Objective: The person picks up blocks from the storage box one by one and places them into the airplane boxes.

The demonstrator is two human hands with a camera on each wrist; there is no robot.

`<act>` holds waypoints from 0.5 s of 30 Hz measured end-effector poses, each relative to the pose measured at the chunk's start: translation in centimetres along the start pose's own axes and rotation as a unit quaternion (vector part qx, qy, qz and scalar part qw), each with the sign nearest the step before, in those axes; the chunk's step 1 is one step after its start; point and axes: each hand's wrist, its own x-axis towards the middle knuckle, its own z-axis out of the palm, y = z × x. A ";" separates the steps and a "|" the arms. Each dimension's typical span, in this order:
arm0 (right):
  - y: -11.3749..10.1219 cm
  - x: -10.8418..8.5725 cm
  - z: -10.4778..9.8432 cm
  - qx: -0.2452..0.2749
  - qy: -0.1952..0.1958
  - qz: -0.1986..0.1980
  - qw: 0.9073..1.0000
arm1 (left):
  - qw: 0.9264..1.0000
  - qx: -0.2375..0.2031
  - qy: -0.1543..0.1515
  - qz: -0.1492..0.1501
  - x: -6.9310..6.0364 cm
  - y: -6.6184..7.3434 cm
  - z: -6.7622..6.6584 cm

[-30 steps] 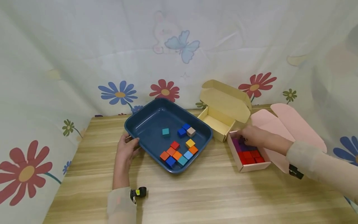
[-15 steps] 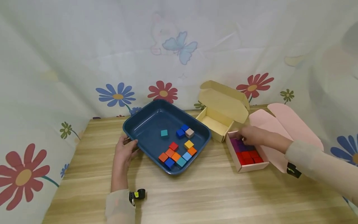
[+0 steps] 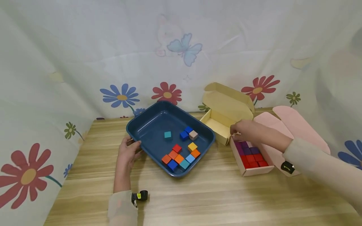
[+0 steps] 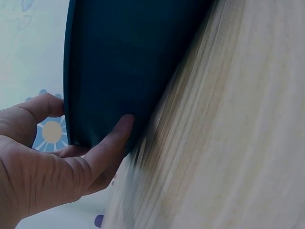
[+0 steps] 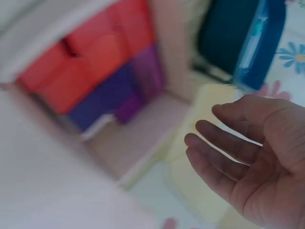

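As coloured cubes [image 3: 250, 158] are seemingly being packed in the pink cardboard box [image 3: 258, 171], the dark-blue tray [image 3: 152, 127] is gripped by the left hand [image 3: 127, 152] and another cube is needed by the relaxed, empty right hand [image 3: 250, 131].

In the head view, the right hand [image 3: 249, 131] hides part of the pink box [image 3: 257, 171], and the blue tray [image 3: 150, 125] covers some fingertips of the left hand [image 3: 128, 153]. The left wrist view's top edge crops the tray; in the right wrist view, the red cubes [image 5: 102, 52] blur.
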 end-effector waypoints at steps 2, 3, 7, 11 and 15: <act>-1.1 0.8 -0.9 -0.003 0.005 -0.018 1.000 | 1.000 0.003 0.000 -0.001 0.0 0.0 0.0; -1.6 1.3 -1.2 -0.001 0.007 -0.030 1.000 | 1.000 0.004 -0.002 -0.002 0.0 0.0 0.0; -3.5 3.4 -1.8 0.005 -0.002 -0.050 0.999 | 1.000 0.005 -0.006 -0.004 -0.2 0.0 0.1; -5.3 6.5 -1.8 0.005 -0.022 -0.050 0.999 | 1.000 -0.001 -0.006 -0.003 -0.3 0.1 0.1; -6.6 9.8 -2.0 0.006 -0.049 -0.049 0.998 | 1.000 -0.003 -0.005 -0.003 -0.4 0.3 0.0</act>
